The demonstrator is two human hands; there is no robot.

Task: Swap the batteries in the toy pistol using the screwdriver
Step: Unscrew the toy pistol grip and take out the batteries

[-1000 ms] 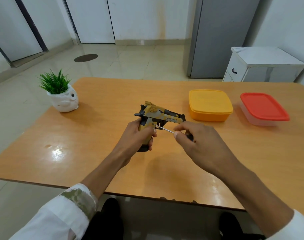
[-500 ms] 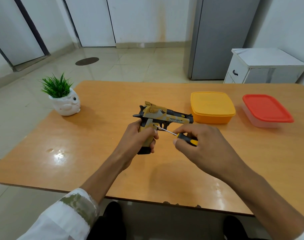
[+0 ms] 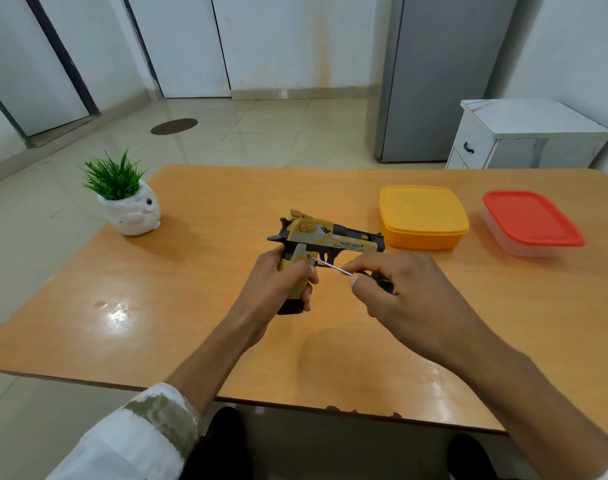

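The toy pistol (image 3: 325, 237) is in the middle of the frame, held up just above the wooden table (image 3: 198, 289). The left hand (image 3: 281, 285) is wrapped tight around its grip, with the barrel pointing right toward the yellow box (image 3: 422, 216). The right hand (image 3: 399, 289) pinches the screwdriver (image 3: 330, 266), and its thin metal tip touches a small spot on the grip, probably a screw, though it is too tiny to be sure. The toy looks like hard, light plastic, so it should not bend, but it could twist when the tool pushes. The grip is the best place to hold it, squeezed firmly. A red-lidded box (image 3: 532, 220) sits at the right.
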